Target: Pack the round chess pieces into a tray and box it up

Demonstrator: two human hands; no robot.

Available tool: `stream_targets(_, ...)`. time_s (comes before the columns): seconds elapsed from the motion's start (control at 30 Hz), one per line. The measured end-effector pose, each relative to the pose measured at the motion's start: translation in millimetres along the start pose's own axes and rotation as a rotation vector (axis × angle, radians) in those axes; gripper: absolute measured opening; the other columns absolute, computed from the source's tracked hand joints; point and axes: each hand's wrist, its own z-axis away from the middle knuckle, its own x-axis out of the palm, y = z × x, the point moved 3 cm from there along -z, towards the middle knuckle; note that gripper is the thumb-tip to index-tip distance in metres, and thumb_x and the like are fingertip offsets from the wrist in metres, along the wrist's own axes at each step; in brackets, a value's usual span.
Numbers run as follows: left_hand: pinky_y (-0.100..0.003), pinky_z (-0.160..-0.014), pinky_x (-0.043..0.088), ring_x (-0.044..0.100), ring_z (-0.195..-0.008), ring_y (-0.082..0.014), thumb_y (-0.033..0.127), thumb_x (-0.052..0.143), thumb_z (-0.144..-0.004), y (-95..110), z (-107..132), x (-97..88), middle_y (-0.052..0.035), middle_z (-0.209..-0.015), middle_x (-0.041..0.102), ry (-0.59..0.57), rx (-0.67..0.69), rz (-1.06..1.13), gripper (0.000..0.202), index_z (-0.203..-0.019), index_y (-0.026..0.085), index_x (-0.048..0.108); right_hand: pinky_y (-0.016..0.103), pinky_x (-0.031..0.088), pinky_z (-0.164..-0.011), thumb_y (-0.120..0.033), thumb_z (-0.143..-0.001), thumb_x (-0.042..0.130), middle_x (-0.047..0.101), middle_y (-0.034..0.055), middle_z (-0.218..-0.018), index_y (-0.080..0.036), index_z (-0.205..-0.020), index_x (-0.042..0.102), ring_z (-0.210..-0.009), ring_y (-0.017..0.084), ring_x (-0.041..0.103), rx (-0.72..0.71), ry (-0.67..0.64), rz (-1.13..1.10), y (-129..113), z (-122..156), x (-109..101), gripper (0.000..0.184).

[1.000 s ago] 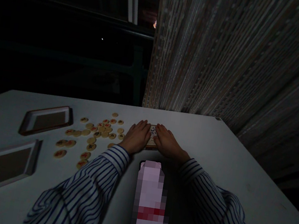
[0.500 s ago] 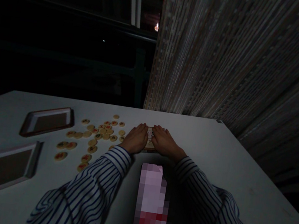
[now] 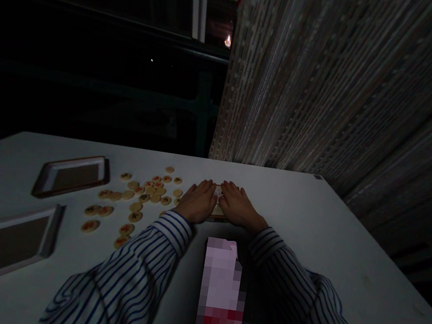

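My left hand (image 3: 197,201) and my right hand (image 3: 238,205) lie flat side by side on a small wooden board with dark markings (image 3: 217,205) in the middle of the white table (image 3: 312,225). The fingers are stretched out and point away from me, and the two hands almost touch. Only a narrow strip of the board shows between them. Several round cream game pieces with red or dark marks (image 3: 142,194) are scattered just left of my left hand. Both sleeves are striped blue and white.
Two shallow rectangular trays stand on the left: one further back (image 3: 71,175), one near the front edge (image 3: 1,243). A pixelated upright object (image 3: 222,298) sits between my forearms. A beaded curtain (image 3: 333,82) hangs behind the table on the right; the left background is dark.
My hands have drawn slightly closer together over the board, covering more of it. The view has shifted a little.
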Motion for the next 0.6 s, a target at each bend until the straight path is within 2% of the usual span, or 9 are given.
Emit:
stream_targets(0.33, -0.047, -0.102, 0.024, 0.025, -0.129, -0.0253, 0.039, 0.018, -0.088, 0.9, 0.5, -2.1, -0.0149, -0.140, 0.031, -0.038, -0.025, -0.012, 0.053, -0.131, 0.010, 0.030, 0.049, 0.014, -0.104, -0.036, -0.089, 0.019, 0.015, 0.0109, -0.145, -0.009, -0.138, 0.018, -0.132, 0.025, 0.013, 0.099, -0.042, -0.066, 24.0, 15.7, -0.3, 0.056)
stream_targets(0.47, -0.049, -0.101, 0.024, 0.029, -0.127, -0.0281, 0.034, 0.024, -0.087, 9.9, -3.9, -6.6, -0.0178, -0.136, 0.036, -0.026, -0.032, -0.057, 0.050, -0.127, 0.007, 0.036, 0.048, 0.014, -0.103, -0.036, -0.089, 0.017, 0.014, 0.0110, -0.145, -0.009, -0.138, 0.018, -0.132, 0.024, 0.014, 0.109, -0.015, -0.079, 25.0, 17.2, 2.7, 0.055)
stream_targets(0.6, -0.046, -0.102, 0.022, 0.025, -0.129, -0.0277, 0.033, 0.024, -0.086, 22.0, -7.3, -3.5, -0.0166, -0.139, 0.030, -0.010, 0.019, -0.044, 0.051, -0.129, 0.008, 0.034, 0.048, 0.015, -0.103, -0.034, -0.089, 0.017, 0.015, 0.0107, -0.145, -0.011, -0.138, 0.018, -0.132, 0.022, 0.014, 0.106, -0.013, -0.079, 24.1, 16.6, 4.0, 0.054)
